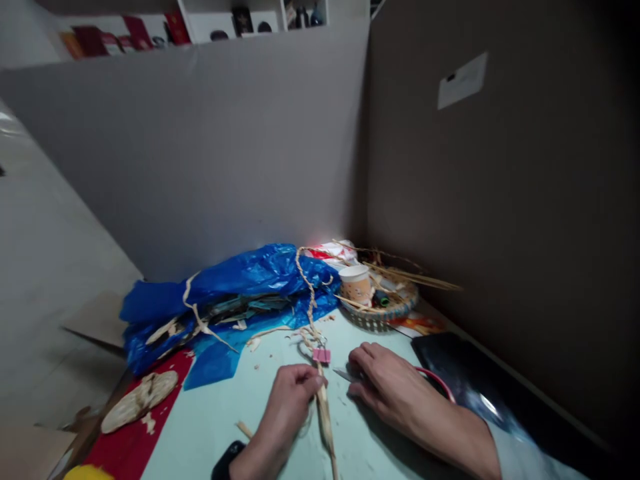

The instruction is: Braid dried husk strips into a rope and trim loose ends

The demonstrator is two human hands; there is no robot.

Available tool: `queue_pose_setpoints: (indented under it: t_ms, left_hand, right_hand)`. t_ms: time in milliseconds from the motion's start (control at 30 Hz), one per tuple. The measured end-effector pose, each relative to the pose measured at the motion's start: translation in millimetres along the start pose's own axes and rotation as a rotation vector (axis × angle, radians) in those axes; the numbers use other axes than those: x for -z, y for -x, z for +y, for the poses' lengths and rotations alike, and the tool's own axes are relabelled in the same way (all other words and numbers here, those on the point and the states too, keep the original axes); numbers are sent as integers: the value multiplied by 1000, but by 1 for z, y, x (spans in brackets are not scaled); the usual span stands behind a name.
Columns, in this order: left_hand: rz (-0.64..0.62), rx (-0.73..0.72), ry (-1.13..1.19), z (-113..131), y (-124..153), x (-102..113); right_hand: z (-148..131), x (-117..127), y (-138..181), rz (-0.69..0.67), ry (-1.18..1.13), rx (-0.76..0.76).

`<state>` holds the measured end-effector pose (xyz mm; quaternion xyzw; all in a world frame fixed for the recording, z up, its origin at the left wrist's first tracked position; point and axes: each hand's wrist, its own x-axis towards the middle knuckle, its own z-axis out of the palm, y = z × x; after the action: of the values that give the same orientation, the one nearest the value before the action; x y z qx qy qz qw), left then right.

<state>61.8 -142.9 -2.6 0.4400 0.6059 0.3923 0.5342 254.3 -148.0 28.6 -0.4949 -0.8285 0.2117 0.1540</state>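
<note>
My left hand (pixel 290 393) rests on the pale green table (pixel 210 420) with its fingers closed in a pinch on a braided straw strand (pixel 325 420) just below a pink binder clip (pixel 321 355). The strand runs up past the clip and curls over a blue plastic bag (pixel 235 287). My right hand (pixel 390 387) lies flat to the right of the strand, fingers stretched out, fingertips touching a small grey blade-like piece (pixel 344 375). A red-handled tool (pixel 437 380) pokes out from behind that hand.
A woven basket (pixel 385 313) holding a paper cup (pixel 356 283) and straw stalks stands at the back right. A dark tablet-like slab (pixel 470 380) lies right. Woven straw discs (pixel 140 400) sit on a red cloth (pixel 135 433) at left. Grey partitions wall the corner.
</note>
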Motion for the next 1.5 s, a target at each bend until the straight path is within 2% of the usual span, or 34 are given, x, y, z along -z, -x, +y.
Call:
queue_pose_setpoints:
  t_ms: [133,267,367,567,800,933,1100,1300,1500]
  left_hand:
    - [-62,62,26,7,6,0]
    - [-116,91,66,10,11,0]
    - [-134,94,109,6,10,-1]
    - [-139,64,162,-1,6,-1]
    - [-136,-1,187,-6,2,-4]
    - [-108,42,139,-5,5,-3]
    - [-99,80,106,-3,6,-2]
    - [-153,134,109,2,8,-1]
    - [-129,135,137,4,13,-4]
  right_hand:
    - [-5,9,19,17,38,-37]
    - [-3,14,20,76,27,-63]
    - [-11,14,20,107,-45,-62]
    - [-34,-5,5,5,-291,-73]
    - [-24,-9,-6,-99,-452,-86]
    - [-19,-6,-2,-20,-440,-126]
    - [-18,-13,-4,61,-434,-159]
    - [-18,-20,-8,82,-405,-204]
    - [-20,-18,1,99,-375,-224]
